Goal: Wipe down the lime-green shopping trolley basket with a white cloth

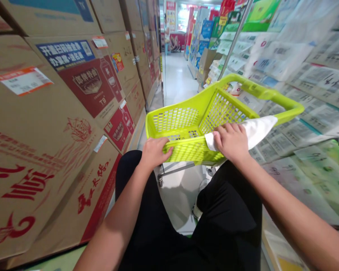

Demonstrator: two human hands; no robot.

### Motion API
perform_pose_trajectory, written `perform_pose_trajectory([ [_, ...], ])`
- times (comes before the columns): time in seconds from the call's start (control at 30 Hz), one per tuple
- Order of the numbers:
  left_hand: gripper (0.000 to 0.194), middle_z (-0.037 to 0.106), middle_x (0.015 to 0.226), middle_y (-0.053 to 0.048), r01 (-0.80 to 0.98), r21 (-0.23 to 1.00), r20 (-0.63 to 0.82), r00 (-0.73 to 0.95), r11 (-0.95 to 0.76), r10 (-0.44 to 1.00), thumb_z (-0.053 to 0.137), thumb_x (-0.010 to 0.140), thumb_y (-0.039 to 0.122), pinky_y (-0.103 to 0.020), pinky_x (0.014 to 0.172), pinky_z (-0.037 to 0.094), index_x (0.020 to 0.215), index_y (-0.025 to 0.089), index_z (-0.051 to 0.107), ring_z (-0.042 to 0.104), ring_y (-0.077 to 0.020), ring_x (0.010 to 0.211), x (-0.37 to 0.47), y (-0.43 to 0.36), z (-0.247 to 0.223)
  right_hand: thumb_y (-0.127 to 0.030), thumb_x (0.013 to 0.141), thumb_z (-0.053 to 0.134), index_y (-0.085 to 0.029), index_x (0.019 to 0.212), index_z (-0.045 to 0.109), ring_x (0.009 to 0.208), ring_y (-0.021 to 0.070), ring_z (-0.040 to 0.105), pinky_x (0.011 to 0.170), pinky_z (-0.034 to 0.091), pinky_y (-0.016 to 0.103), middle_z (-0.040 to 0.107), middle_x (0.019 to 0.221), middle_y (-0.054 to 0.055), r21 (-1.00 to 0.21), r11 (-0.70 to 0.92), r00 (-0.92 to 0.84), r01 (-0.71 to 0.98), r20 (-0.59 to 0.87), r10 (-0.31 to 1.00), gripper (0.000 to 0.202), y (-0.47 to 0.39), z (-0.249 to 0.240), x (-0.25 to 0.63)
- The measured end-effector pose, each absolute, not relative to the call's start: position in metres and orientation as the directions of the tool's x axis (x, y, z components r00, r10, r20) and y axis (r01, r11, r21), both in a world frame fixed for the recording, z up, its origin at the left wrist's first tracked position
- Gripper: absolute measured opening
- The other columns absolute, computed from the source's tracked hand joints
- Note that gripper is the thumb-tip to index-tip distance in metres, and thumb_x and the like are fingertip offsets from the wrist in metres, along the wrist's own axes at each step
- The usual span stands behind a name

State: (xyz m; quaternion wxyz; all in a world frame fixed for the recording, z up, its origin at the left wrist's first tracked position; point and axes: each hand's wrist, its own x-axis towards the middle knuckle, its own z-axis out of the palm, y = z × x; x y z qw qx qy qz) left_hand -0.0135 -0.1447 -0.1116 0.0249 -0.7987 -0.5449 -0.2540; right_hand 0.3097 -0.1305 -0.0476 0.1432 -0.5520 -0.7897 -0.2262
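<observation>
Many stacked cartons (101, 86) wall the floor's left edge. My left hand (156, 151) clamps the near rim of one green cart (186, 149), by its left corner. Beyond the cart, a narrow strip of pale floor (175, 75) runs ahead. Further right, my right hand (232, 141) closes over one white cloth (258, 131) on that rim, reaching the handle (288, 105). Dozens of wrapped packs (307, 101) line the floor's right edge.

Left grip (156, 151) holds the lime cart (186, 141), right grip (232, 141) a white cloth (258, 131) against it.
</observation>
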Motion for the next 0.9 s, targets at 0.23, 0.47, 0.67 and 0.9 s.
perform_pose_trajectory([
  [0.23, 0.054, 0.070, 0.131, -0.013, 0.786, 0.378, 0.431, 0.318, -0.489, 0.845, 0.062, 0.094, 0.029, -0.044, 0.098, 0.045, 0.145, 0.019, 0.048, 0.066, -0.0324, 0.121, 0.013, -0.147, -0.114, -0.045, 0.108, 0.035, -0.006, 0.156, 0.047, 0.143, 0.0345, 0.041, 0.115, 0.032, 0.046, 0.054, 0.153, 0.022, 0.004, 0.480, -0.436, 0.877, 0.427, 0.793, 0.063, -0.182, -0.079, 0.216],
  [0.47, 0.060, 0.068, 0.138, -0.012, 0.761, 0.398, 0.455, 0.320, -0.512, 0.831, 0.068, 0.088, 0.019, -0.043, 0.100, 0.045, 0.144, 0.022, 0.050, 0.064, -0.0333, 0.125, 0.017, -0.149, -0.116, -0.055, 0.107, 0.031, -0.014, 0.117, 0.076, 0.116, 0.0323, 0.064, 0.097, 0.043, 0.041, 0.074, 0.121, 0.020, 0.096, 0.439, -0.448, 0.893, 0.263, 0.854, 0.063, -0.132, -0.038, 0.234],
  [0.67, 0.024, 0.075, 0.091, -0.011, 0.825, 0.322, 0.387, 0.333, -0.464, 0.860, 0.069, 0.094, 0.046, -0.042, 0.091, 0.047, 0.096, 0.022, 0.069, 0.071, -0.0318, 0.092, -0.002, -0.138, -0.114, -0.066, 0.103, 0.024, -0.013, 0.096, 0.082, 0.091, 0.0343, 0.075, 0.072, 0.044, 0.037, 0.078, 0.092, 0.022, 0.232, 0.164, -0.182, 0.959, 0.059, 0.981, 0.079, -0.105, -0.024, 0.266],
  [0.9, 0.031, 0.075, 0.083, -0.008, 0.852, 0.143, 0.391, 0.419, -0.503, 0.820, 0.066, 0.097, 0.052, -0.038, 0.077, 0.043, 0.092, 0.021, 0.066, 0.070, -0.0294, 0.081, -0.010, -0.139, -0.116, -0.056, 0.102, 0.029, -0.012, 0.096, 0.082, 0.093, 0.0366, 0.075, 0.075, 0.044, 0.040, 0.079, 0.094, 0.022, 0.356, 0.087, -0.119, 0.930, 0.069, 0.990, 0.069, -0.098, -0.003, 0.326],
])
